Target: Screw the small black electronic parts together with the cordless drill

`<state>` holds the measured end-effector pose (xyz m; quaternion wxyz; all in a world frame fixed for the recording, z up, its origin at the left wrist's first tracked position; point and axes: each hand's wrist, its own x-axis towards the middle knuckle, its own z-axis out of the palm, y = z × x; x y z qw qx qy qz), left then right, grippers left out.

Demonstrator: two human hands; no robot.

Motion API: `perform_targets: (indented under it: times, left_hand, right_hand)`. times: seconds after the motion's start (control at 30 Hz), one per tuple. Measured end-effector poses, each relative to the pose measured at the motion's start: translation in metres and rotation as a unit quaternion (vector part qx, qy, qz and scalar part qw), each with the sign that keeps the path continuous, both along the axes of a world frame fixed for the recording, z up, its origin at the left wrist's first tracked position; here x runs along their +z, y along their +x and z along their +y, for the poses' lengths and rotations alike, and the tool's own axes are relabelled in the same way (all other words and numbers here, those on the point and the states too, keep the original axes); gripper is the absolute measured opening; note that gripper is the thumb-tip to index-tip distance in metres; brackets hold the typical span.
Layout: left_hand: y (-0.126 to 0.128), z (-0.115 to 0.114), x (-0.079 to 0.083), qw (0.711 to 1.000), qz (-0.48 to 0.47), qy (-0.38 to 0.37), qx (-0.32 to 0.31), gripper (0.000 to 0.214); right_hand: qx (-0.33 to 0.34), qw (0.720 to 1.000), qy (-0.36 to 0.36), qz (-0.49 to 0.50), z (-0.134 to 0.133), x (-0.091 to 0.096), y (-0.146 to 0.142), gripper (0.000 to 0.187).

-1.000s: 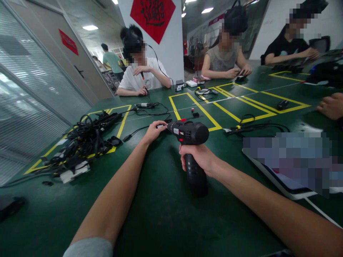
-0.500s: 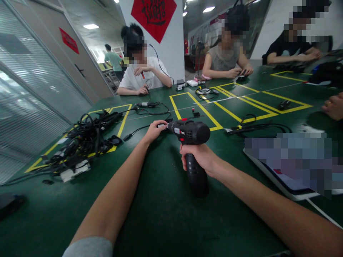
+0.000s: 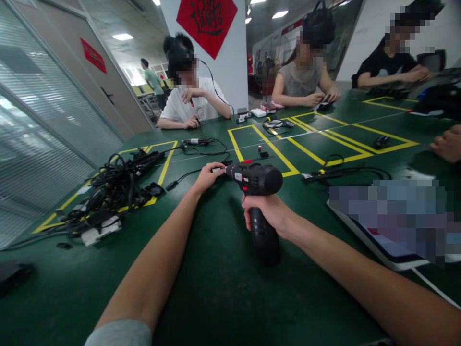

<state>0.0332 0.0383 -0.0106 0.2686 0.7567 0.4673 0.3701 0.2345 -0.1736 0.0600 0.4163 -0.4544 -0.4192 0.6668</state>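
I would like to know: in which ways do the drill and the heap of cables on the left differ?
The drill is one rigid tool with red details, whereas the cable heap is a loose tangle of many leads. The right hand grips the drill, handle downward; the cable heap lies on the table. The cable heap spreads widely, while the drill is compact. Both are mostly black.

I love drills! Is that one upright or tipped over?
The drill is upright: its handle points down, gripped by the right hand.
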Motion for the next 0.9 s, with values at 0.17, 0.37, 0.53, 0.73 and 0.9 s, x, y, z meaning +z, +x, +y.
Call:
perform_targets:
  times: [0.17,0.37,0.53,0.73,0.9]
  left_hand:
    - [0.0009,-0.0021,0.002,1.0,-0.001,-0.004,0.007,0.034]
    - [0.0006,-0.003,0.0031,1.0,-0.003,-0.005,0.008,0.033]
    - [0.0001,-0.0004,0.001,1.0,-0.004,0.0,0.006,0.032]
    - [-0.0004,0.0013,-0.0009,1.0,-0.002,0.003,0.006,0.033]
    - [0.0002,-0.0011,0.0011,1.0,0.001,0.001,0.006,0.032]
  right_hand:
    - [0.003,1.0,0.001,0.005,-0.0001,-0.0001,0.0006,0.004]
    - [0.006,1.0,0.003,0.006,0.0007,-0.003,0.0005,0.005]
    - [0.004,1.0,0.009,0.007,0.0013,-0.0032,-0.0003,0.006]
    - [0.007,1.0,0.014,0.004,0.0021,-0.0028,-0.0002,0.006]
    - [0.009,1.0,0.014,0.002,0.0006,-0.0023,0.0007,0.006]
